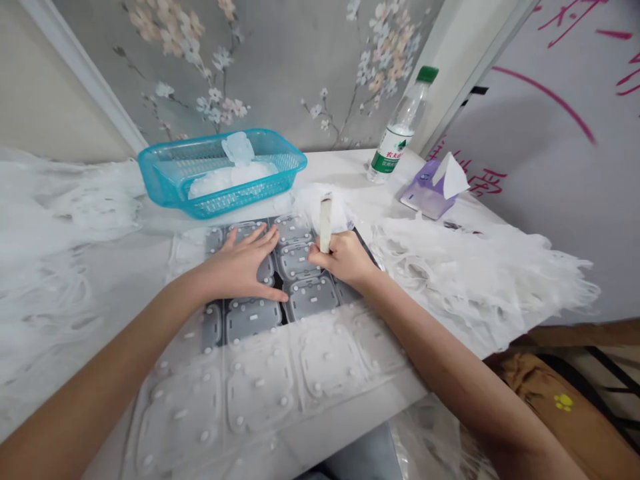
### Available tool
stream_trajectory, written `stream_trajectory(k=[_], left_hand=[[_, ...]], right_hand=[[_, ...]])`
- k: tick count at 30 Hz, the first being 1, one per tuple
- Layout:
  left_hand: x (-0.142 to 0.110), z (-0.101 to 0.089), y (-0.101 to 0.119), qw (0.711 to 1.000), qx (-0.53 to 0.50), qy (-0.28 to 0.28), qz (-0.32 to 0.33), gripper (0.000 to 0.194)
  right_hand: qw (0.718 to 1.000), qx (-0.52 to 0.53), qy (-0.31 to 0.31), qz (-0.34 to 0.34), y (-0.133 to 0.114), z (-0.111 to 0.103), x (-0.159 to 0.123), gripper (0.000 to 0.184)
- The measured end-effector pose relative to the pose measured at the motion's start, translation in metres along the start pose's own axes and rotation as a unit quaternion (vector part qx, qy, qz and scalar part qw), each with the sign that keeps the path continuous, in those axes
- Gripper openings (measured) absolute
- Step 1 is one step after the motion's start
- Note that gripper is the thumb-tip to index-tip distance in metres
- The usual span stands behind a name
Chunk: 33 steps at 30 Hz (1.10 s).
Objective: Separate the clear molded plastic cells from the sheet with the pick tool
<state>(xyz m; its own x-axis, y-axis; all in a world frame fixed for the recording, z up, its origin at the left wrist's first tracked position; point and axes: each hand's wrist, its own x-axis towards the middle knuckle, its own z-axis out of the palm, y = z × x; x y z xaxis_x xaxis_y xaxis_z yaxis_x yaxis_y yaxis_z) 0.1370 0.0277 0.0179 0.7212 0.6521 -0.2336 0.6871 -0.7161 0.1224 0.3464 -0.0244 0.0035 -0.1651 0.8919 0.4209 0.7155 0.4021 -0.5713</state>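
Observation:
A clear plastic sheet (260, 380) with rows of moulded rounded-square shapes lies on the table, its far part over a black mat (280, 285). My left hand (243, 263) rests on the sheet with fingers spread, holding nothing. To its right, my right hand (347, 257) is closed in a fist around a tool with a pale flat handle (325, 220), which sticks up above the fist. The tool's lower end is hidden by the hand, so its kind does not show.
Behind the sheet stands a blue plastic basket (225, 205) with translucent pieces inside. A water bottle (393, 150) and a purple tissue pack (430, 190) stand at the back right. Heaps of white plastic scraps (480, 273) lie on the right, with more translucent plastic (60, 207) on the left.

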Motion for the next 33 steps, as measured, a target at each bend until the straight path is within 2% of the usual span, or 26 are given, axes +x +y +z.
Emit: stream_trajectory(k=[3,5,8,10,12,14,16,19,22,24,30,33], left_hand=[[-0.03,0.004,-0.009,0.999,0.026,0.038,-0.003,0.103],[-0.055,0.013,-0.007,0.994,0.02,0.106,-0.024,0.087],[-0.087,0.027,0.005,0.96,-0.019,0.249,-0.124,0.044],[-0.097,0.033,0.014,0.949,-0.032,0.27,-0.157,0.038],[-0.098,0.036,0.018,0.961,-0.021,0.239,-0.141,0.045],[-0.095,0.037,0.018,0.974,-0.009,0.191,-0.12,0.055],[-0.092,0.039,0.016,0.98,-0.009,0.158,-0.124,0.056],[-0.093,0.041,0.015,0.979,-0.018,0.147,-0.143,0.056],[-0.096,0.042,0.017,0.978,-0.031,0.148,-0.145,0.058],[-0.097,0.043,0.018,0.978,-0.037,0.15,-0.143,0.058],[-0.095,0.044,0.019,0.976,-0.041,0.16,-0.139,0.057],[-0.096,0.044,0.019,0.976,-0.045,0.162,-0.141,0.055]], right_hand=[[0.999,0.012,0.019,0.025,0.001,0.003,-0.003,0.036],[0.999,0.027,0.02,0.032,0.002,0.004,-0.004,0.035],[0.997,0.058,0.041,0.042,-0.001,0.0,-0.002,0.033],[0.99,0.081,0.092,0.066,-0.011,-0.004,0.002,0.032],[0.98,0.102,0.146,0.085,-0.028,-0.005,0.007,0.031],[0.977,0.124,0.155,0.073,-0.048,0.001,0.011,0.032],[0.983,0.142,0.114,0.03,-0.066,0.016,0.015,0.034],[0.989,0.137,0.042,-0.039,-0.081,0.046,0.017,0.031],[0.991,0.121,0.011,-0.057,-0.082,0.071,0.018,0.03],[0.991,0.118,0.005,-0.061,-0.079,0.081,0.016,0.031],[0.989,0.121,0.044,-0.075,-0.068,0.088,0.011,0.033],[0.99,0.108,0.034,-0.085,-0.069,0.088,0.011,0.032]])
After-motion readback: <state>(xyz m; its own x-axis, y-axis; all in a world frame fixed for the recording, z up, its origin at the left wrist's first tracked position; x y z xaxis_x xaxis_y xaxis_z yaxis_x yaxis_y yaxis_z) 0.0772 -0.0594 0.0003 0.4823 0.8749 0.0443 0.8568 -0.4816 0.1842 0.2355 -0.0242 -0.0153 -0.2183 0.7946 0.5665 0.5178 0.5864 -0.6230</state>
